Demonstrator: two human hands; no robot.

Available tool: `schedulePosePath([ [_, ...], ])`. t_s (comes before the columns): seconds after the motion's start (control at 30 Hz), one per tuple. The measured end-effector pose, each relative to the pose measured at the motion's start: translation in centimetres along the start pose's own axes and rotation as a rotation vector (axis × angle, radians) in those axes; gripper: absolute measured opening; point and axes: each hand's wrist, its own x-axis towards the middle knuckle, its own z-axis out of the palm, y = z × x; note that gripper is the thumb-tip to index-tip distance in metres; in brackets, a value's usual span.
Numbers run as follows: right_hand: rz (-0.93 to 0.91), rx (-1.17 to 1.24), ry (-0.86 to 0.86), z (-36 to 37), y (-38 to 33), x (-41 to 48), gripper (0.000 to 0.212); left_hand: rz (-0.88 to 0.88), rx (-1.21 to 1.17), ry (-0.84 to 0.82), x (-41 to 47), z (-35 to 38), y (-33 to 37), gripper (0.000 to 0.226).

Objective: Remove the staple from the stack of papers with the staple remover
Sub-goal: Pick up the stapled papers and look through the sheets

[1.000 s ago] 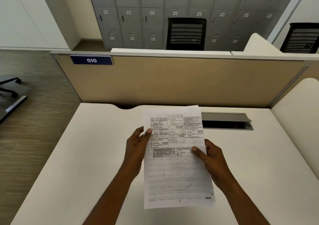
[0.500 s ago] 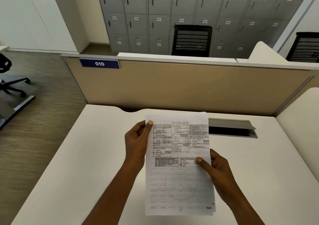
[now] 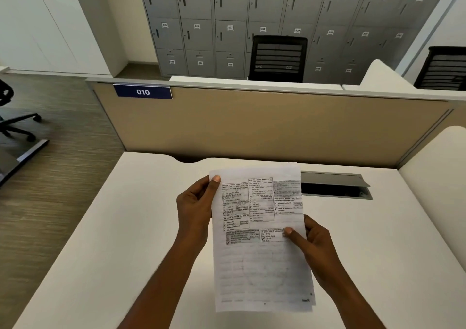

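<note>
**Step: Locate the staple before fetching the remover**

The stack of papers (image 3: 261, 240) is held above the white worktop (image 3: 131, 228), printed side up. The left hand (image 3: 195, 210) grips the upper left edge, thumb on the top sheet. The right hand (image 3: 311, 241) pinches the right edge at mid-height, thumb on the print. The staple cannot be made out; judged by the grip, it may lie under or near the left thumb. No staple remover is in view. Recommended: lay the stack flat on the worktop, staple corner exposed, and hold it with one hand, freeing the other for the tool. Keep the sheets squared so that they do not tear.
</note>
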Motion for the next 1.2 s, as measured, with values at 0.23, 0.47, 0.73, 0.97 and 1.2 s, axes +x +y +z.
schedulePosePath([
  [0.23, -0.016, -0.03, 0.028, 0.1, -0.1, 0.5, 0.025, -0.106, 0.105, -0.131, -1.5, -0.7, -1.2, 0.026],
  [0.47, -0.226, -0.502, 0.35, 2.1, -2.0, 0.4, 0.061, 0.003, 0.109, -0.04, -2.5, -0.1, -1.1, 0.011],
  [0.73, -0.316, -0.323, 0.042, 9.2, -6.8, -2.1, 0.052, 0.335, 0.329, 0.049, -5.8, 2.7, -1.7, 0.012],
  [0.97, -0.288, -0.131, 0.038, 9.9, -8.0, -2.5, 0.046, 0.487, 0.369, -0.145, -7.2, 4.2, -2.0, 0.045],
  [1.2, -0.205, -0.073, 0.057, 8.1, -8.0, -2.3, 0.045, 0.484, 0.445, -0.384, -7.8, 3.6, -2.2, 0.068],
])
